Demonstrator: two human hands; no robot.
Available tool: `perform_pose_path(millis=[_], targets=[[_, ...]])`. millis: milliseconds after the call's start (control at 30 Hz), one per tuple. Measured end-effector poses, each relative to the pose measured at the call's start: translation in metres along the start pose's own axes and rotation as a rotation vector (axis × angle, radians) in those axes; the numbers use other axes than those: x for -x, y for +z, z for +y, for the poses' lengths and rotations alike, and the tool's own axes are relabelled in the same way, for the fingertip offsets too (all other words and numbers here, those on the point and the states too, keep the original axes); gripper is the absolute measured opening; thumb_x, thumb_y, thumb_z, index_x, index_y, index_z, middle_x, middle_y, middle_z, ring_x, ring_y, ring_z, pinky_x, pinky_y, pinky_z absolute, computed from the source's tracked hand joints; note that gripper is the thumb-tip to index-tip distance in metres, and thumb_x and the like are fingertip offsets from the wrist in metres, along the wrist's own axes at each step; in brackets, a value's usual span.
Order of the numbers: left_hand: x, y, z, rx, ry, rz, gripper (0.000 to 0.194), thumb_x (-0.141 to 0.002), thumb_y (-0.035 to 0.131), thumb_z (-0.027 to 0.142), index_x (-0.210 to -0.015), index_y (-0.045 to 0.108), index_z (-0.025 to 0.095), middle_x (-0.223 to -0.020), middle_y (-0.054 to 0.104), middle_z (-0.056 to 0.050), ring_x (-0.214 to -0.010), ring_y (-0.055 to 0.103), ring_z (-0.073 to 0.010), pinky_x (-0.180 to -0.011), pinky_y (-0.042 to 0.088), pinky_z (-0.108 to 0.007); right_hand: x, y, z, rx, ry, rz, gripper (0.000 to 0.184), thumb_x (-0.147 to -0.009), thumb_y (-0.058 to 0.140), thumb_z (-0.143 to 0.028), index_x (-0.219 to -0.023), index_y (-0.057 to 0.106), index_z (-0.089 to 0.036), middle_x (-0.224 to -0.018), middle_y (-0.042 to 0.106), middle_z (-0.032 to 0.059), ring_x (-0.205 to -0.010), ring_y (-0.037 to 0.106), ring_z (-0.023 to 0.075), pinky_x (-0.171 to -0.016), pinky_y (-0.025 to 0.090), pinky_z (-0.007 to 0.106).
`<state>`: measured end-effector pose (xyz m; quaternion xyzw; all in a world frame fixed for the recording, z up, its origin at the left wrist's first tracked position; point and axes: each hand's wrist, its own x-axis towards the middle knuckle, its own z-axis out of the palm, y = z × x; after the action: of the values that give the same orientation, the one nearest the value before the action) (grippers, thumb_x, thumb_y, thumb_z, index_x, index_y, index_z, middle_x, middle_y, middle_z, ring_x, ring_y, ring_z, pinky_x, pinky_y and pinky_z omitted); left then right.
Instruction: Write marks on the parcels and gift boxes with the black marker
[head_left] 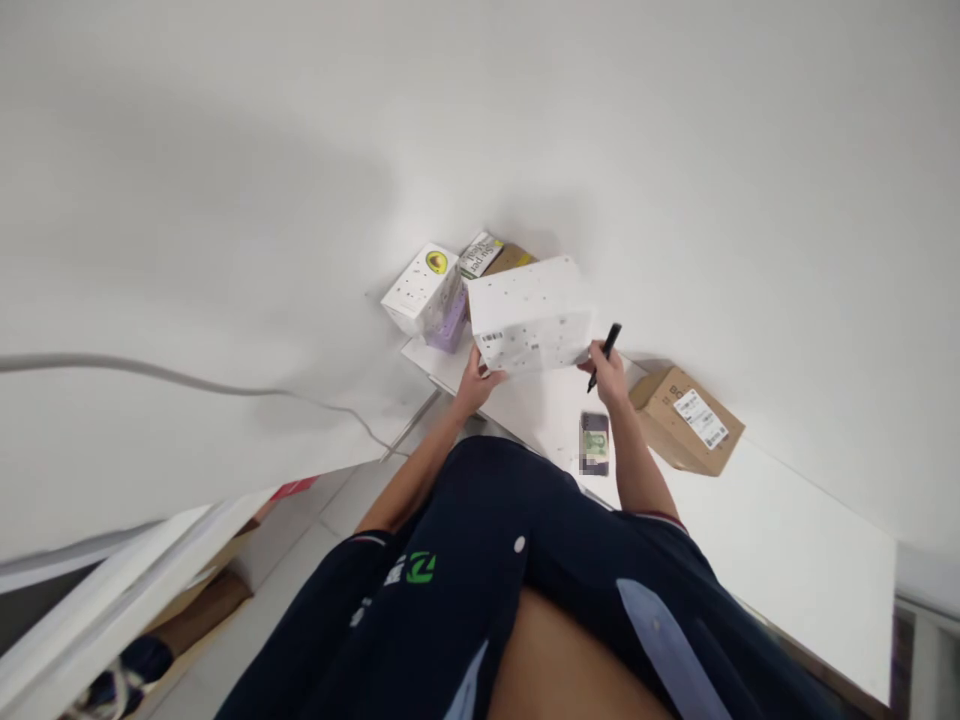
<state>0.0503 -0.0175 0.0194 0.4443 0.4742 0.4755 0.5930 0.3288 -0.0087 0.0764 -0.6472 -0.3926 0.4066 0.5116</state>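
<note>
I hold a white speckled box [531, 313] above a white table [757, 540], tilted toward me. My left hand [478, 372] grips its lower left corner, near a small barcode label. My right hand [609, 368] is at the box's lower right corner, with fingers closed round a black marker pen [604, 354] that points up and to the right. A dark phone [594, 442] lies flat on the table just below my right wrist.
A brown cardboard box [686, 420] with a shipping label sits to the right on the table. Behind the held box stand a white box with a yellow round mark [420, 287] and several other small boxes. A grey cable [187, 382] crosses the wall at left.
</note>
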Motion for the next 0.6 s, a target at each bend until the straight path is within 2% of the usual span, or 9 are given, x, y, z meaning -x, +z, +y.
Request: perform_pose_path(millis=[133,267,367,467,533,600], targets=[[0.028,-0.013,-0.037,-0.098,-0.057,-0.026,0.087,-0.074,0.072,0.025,-0.155,0.039,0.023,-0.147,0.058,-0.015,-0.126,0.062,-0.028,-0.105,0.054,-0.046,0.063,-0.004,0.06,-0.165,0.231,0.063,0.049,-0.066,0.077,-0.063,-0.088,0.061,-0.022,-0.076,0.062,-0.0023,-0.073,0.066,0.0156,-0.076,0.059,0.032],[0.041,-0.024,-0.064,-0.286,-0.111,0.005,0.085,-0.074,0.066,0.016,-0.155,0.042,0.024,-0.148,0.06,-0.013,-0.136,0.056,-0.0292,-0.112,0.049,-0.049,0.096,0.004,0.101,-0.143,0.414,0.092,0.042,-0.064,0.079,-0.053,-0.087,0.064,-0.021,-0.084,0.069,0.0013,-0.084,0.071,0.0188,-0.074,0.056,0.028],[0.042,-0.032,-0.075,-0.473,-0.118,-0.004,0.08,-0.074,0.064,0.013,-0.152,0.05,0.022,-0.149,0.059,-0.011,-0.144,0.048,-0.0319,-0.121,0.039,-0.052,0.102,0.01,0.114,-0.101,0.529,0.114,0.032,-0.069,0.075,-0.042,-0.091,0.066,-0.021,-0.087,0.071,0.0024,-0.087,0.072,0.0188,-0.069,0.053,0.024],[0.044,-0.038,-0.081,-0.57,-0.15,-0.017,0.075,-0.073,0.061,0.013,-0.148,0.055,0.019,-0.151,0.059,-0.012,-0.146,0.045,-0.0327,-0.126,0.033,-0.052,0.1,0.009,0.116,-0.1,0.599,0.166,0.024,-0.072,0.072,-0.03,-0.094,0.066,-0.02,-0.085,0.07,0.0011,-0.081,0.073,0.0172,-0.065,0.052,0.023],[0.049,-0.039,-0.085,-0.555,-0.192,0.004,0.072,-0.076,0.058,0.015,-0.148,0.056,0.018,-0.148,0.061,-0.012,-0.142,0.049,-0.0318,-0.123,0.036,-0.051,0.098,0.005,0.113,-0.115,0.609,0.187,0.025,-0.073,0.072,-0.027,-0.097,0.067,-0.02,-0.085,0.071,0.0009,-0.077,0.073,0.016,-0.063,0.052,0.022],[0.054,-0.038,-0.086,-0.473,-0.211,0.037,0.065,-0.082,0.054,0.02,-0.147,0.056,0.017,-0.142,0.065,-0.014,-0.13,0.059,-0.03,-0.115,0.045,-0.05,0.097,0.0,0.109,-0.136,0.599,0.204,0.027,-0.074,0.073,-0.029,-0.099,0.068,-0.02,-0.087,0.073,0.0019,-0.073,0.072,0.0148,-0.06,0.051,0.022]])
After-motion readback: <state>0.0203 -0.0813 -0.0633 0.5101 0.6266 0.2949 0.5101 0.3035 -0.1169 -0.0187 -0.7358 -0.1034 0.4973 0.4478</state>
